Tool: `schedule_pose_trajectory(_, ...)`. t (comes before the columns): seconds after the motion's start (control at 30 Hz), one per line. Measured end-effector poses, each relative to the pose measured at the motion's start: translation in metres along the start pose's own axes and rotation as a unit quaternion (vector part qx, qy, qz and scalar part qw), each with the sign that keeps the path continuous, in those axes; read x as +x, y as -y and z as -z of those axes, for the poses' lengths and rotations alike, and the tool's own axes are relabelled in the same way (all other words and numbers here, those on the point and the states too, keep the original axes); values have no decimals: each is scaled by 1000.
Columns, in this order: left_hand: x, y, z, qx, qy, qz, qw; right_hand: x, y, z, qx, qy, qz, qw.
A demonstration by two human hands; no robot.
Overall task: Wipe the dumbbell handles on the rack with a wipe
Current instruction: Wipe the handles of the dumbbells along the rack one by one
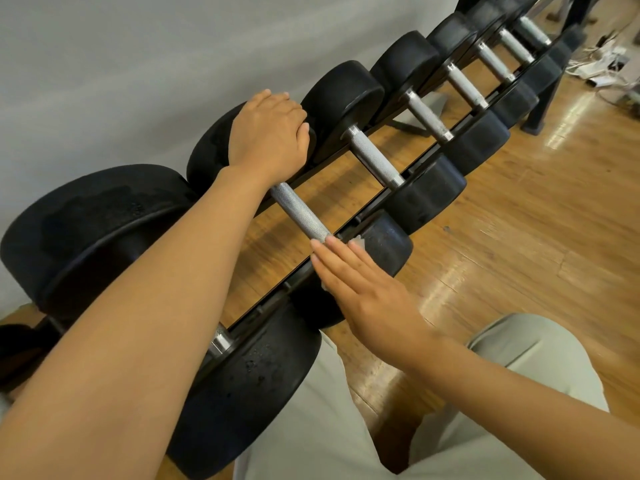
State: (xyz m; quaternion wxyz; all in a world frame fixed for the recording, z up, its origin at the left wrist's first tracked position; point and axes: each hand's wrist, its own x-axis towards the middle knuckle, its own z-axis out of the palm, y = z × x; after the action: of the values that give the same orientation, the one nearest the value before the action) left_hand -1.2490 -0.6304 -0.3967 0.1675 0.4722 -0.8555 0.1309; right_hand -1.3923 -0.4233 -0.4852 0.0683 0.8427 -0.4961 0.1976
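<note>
A row of black dumbbells with knurled metal handles lies across a black rack [377,199] along the wall. My left hand [268,133] rests on the far head of one dumbbell, fingers lying over its top. That dumbbell's handle [301,213] is bare between my hands. At its near end my right hand [367,289] lies with straight fingers, fingertips at the handle's end by the near head [388,247]. Small bits of a white wipe [359,242] show from under its fingers; most of the wipe is hidden.
A bigger dumbbell [249,386] sits closest to me, its handle mostly hidden under my left forearm. Several smaller dumbbells [375,159] run off to the upper right. The grey wall [138,64] backs the rack. Wooden floor [519,237] lies to the right, with cables and clutter [602,64] far off.
</note>
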Motion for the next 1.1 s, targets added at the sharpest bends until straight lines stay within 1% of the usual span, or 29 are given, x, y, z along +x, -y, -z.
schedule_pose_trajectory(0.1,-1,-1,0,0,1,-3,1000,-24,-9,3,-9,48,50,998)
schedule_pose_trajectory(0.2,-1,-2,0,2,-3,-2,1000,-49,-21,11,-11,63,89,994)
schedule_pose_trajectory(0.27,-1,-2,0,4,-2,0,1000,-43,-21,10,-19,54,89,994)
schedule_pose_trajectory(0.37,-1,-2,0,1,-3,1,1000,-13,0,-2,-45,35,59,997)
schedule_pose_trajectory(0.4,-2,-2,0,1,-1,1,1000,-6,5,-7,-63,41,72,995)
schedule_pose_trajectory(0.5,-2,-1,1,2,6,-2,1000,-10,5,-10,-128,96,163,974)
schedule_pose_trajectory(0.57,-2,-1,1,3,3,-1,1000,-25,-8,1,-124,112,187,968)
schedule_pose_trajectory(0.67,-2,-1,1,4,5,2,1000,-45,-31,18,-69,105,152,980)
schedule_pose_trajectory(0.73,-2,-2,1,6,5,2,1000,-46,-40,21,-38,88,118,988)
schedule_pose_trajectory(0.83,-3,-3,1,2,2,2,1000,-26,-35,18,35,59,25,997)
schedule_pose_trajectory(0.9,-4,-2,2,-4,5,2,1000,-14,-27,18,72,37,-35,996)
schedule_pose_trajectory(0.97,-4,-1,3,-9,5,0,1000,-17,-22,16,84,18,-80,993)
schedule_pose_trajectory(1.1,-4,-1,3,-17,-2,0,1000,-48,-22,12,105,-3,-129,986)
